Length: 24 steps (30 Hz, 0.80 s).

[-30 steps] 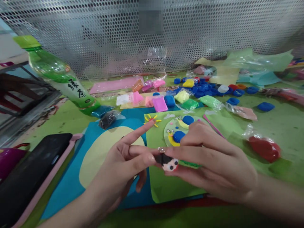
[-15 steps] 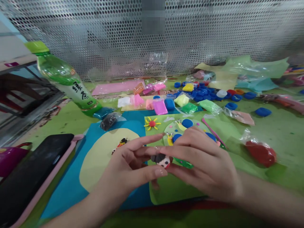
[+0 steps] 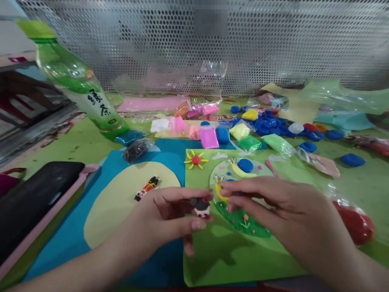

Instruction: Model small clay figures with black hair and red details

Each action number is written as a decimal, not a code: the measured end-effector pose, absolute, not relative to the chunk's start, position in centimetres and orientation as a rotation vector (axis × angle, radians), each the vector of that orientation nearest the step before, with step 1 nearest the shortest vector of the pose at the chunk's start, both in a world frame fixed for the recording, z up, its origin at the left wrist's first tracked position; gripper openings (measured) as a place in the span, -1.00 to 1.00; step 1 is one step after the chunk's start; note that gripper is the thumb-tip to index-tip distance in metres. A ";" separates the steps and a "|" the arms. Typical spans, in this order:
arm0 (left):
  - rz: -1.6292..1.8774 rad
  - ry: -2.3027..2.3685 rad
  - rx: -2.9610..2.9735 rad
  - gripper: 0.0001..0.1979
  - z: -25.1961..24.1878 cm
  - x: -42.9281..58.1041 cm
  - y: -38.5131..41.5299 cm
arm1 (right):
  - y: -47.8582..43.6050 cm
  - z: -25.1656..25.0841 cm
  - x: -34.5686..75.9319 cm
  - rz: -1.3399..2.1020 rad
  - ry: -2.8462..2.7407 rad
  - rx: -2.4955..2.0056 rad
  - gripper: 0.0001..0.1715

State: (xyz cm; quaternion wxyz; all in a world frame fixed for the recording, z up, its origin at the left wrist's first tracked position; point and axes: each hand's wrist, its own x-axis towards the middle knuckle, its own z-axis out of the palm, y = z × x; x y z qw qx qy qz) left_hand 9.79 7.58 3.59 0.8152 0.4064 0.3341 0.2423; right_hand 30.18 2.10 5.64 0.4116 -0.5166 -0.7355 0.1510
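My left hand [image 3: 170,215] pinches a small clay doll head [image 3: 201,206] between thumb and fingers. The head has black hair, a pale face with dark eyes, and bits of red. Just to the right, my right hand [image 3: 273,207] is apart from it, its thumb and fingertips drawn together; whatever they hold, if anything, is too small to make out. Under the right hand lies a green sheet [image 3: 212,251] with clay snails [image 3: 245,165] and a clay sun [image 3: 196,159]. A clay figure [image 3: 147,187] in red, yellow and black lies on a cream oval [image 3: 106,207] by the left hand.
The cream oval rests on blue paper [image 3: 54,243]. A black phone [image 3: 39,202] and a green tea bottle [image 3: 75,85] are on the left. Bagged clay [image 3: 209,138] and blue caps [image 3: 267,123] spread across the back, before a perforated metal panel [image 3: 152,48]. Bagged red clay [image 3: 354,221] lies right.
My right hand has drawn away rightward from the doll head, which stays in my left hand and is turned face down somewhat. The view has shifted slightly, uncovering more of the snail picture.
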 end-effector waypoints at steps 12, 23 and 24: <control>0.540 0.827 0.938 -0.60 3.1 9.1 5.7 | 2.7 4.7 31.2 0.189 -2.067 -1.209 -0.79; 0.527 0.826 0.865 -0.65 3.3 9.0 5.5 | 2.8 5.0 30.1 0.102 -2.137 -1.255 -0.73; 0.532 0.829 0.877 -0.64 3.3 9.0 5.6 | 2.7 4.8 29.9 0.111 -2.136 -1.257 -0.81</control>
